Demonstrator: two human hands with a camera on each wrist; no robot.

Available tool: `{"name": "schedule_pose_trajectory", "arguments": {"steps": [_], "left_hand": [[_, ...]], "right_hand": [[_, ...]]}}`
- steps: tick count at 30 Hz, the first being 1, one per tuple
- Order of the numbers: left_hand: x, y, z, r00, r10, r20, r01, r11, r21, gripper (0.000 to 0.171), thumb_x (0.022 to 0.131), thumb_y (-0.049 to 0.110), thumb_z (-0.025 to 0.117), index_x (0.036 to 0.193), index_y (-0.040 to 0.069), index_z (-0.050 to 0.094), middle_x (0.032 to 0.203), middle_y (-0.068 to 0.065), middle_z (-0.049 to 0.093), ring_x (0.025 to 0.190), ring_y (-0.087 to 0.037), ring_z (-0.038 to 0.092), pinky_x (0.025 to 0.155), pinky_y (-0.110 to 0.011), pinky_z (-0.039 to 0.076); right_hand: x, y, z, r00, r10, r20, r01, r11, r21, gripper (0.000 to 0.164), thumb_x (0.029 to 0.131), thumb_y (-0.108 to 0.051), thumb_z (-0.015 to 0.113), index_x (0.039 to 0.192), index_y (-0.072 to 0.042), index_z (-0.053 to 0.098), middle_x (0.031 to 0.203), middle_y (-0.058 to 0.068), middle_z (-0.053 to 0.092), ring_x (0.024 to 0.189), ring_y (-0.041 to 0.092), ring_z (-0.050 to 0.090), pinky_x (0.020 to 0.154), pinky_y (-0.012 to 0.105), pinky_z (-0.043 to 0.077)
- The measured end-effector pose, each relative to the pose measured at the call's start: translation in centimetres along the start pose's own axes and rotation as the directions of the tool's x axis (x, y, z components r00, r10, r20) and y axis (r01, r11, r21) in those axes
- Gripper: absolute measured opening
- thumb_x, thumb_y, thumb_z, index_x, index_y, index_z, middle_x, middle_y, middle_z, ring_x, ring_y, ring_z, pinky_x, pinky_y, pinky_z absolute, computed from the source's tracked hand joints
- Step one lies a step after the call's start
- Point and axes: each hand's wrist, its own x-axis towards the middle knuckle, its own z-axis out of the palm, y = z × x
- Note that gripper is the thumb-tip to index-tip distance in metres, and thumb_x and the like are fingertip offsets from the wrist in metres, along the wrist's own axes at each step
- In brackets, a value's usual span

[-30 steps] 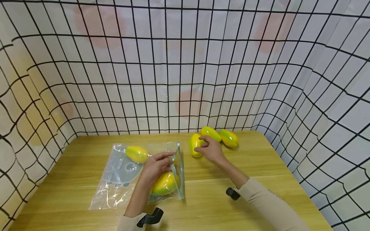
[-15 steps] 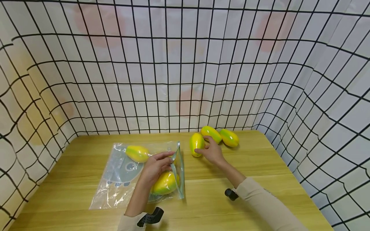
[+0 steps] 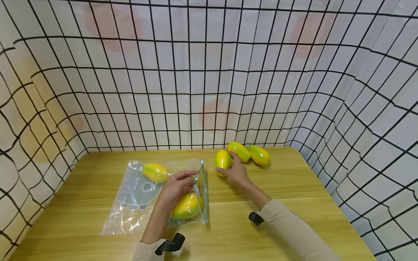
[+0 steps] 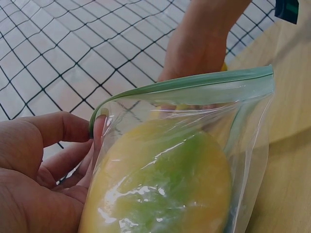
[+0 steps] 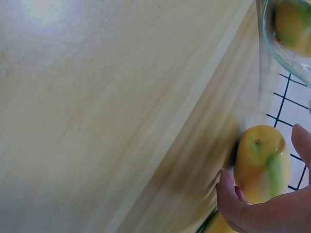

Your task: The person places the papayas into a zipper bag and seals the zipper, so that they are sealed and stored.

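My left hand grips the green-edged mouth of a clear zip bag, fingertips tucked at its rim in the left wrist view. The mouth stands parted toward the right. Inside lie yellow-green papayas: one papaya near the mouth and another papaya farther back. To the right of the bag my right hand has its thumb and fingers curved around a papaya resting on the table. In the head view the thumb overlaps its near end, and fingertips meet its right side.
Two more papayas lie just beyond the right hand, a middle papaya and a right papaya. A black wire grid rises along the back and sides of the wooden table. The bag shows a blue cartoon print.
My right hand has shifted left and closed in around the nearest loose papaya, its thumb now reaching over the near end. The left hand and bag have stayed in place.
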Motion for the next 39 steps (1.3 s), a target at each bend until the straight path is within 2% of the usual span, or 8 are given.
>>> {"name": "schedule_pose_trajectory", "arguments": {"steps": [9,19,27,39], "left_hand": [[0.1,0.0,-0.1,1.000,-0.003,0.001,0.003,1.000,0.005,0.032,0.093,-0.003,0.065,0.125,-0.004,0.069,0.105,-0.009,0.069,0.068,-0.014,0.063,0.066,-0.022,0.060],[0.1,0.1,-0.1,0.999,0.004,0.033,-0.004,1.000,0.009,0.035,0.094,-0.003,0.064,0.129,-0.008,0.065,0.107,-0.011,0.068,0.069,-0.012,0.063,0.067,-0.021,0.059],[0.2,0.0,0.0,1.000,-0.002,0.023,0.002,1.000,0.011,0.034,0.093,-0.004,0.064,0.128,-0.007,0.066,0.106,-0.011,0.067,0.069,-0.013,0.063,0.067,-0.022,0.059],[0.1,0.0,-0.1,1.000,-0.002,0.014,0.002,1.000,0.021,0.034,0.094,-0.004,0.064,0.127,-0.007,0.066,0.104,-0.011,0.068,0.068,-0.014,0.061,0.066,-0.021,0.059]], "right_hand": [[0.4,-0.1,1.1,0.999,-0.007,-0.032,0.007,1.000,-0.009,0.093,0.084,-0.032,0.083,0.157,-0.014,0.028,0.151,0.022,0.047,0.135,0.041,0.050,0.112,0.058,0.042],[0.5,0.1,1.5,0.998,0.005,-0.062,-0.006,1.000,-0.014,0.090,0.084,-0.031,0.083,0.157,-0.019,0.031,0.150,0.019,0.049,0.134,0.042,0.050,0.111,0.059,0.041],[0.2,0.2,1.3,0.997,0.012,-0.073,-0.014,1.000,-0.015,0.085,0.087,-0.027,0.079,0.157,-0.018,0.032,0.154,0.020,0.045,0.139,0.042,0.045,0.115,0.060,0.037],[-0.4,0.2,0.8,0.996,0.008,-0.084,-0.008,1.000,0.010,0.085,0.085,-0.025,0.082,0.155,-0.012,0.035,0.157,0.016,0.043,0.143,0.040,0.041,0.118,0.058,0.034]]}}
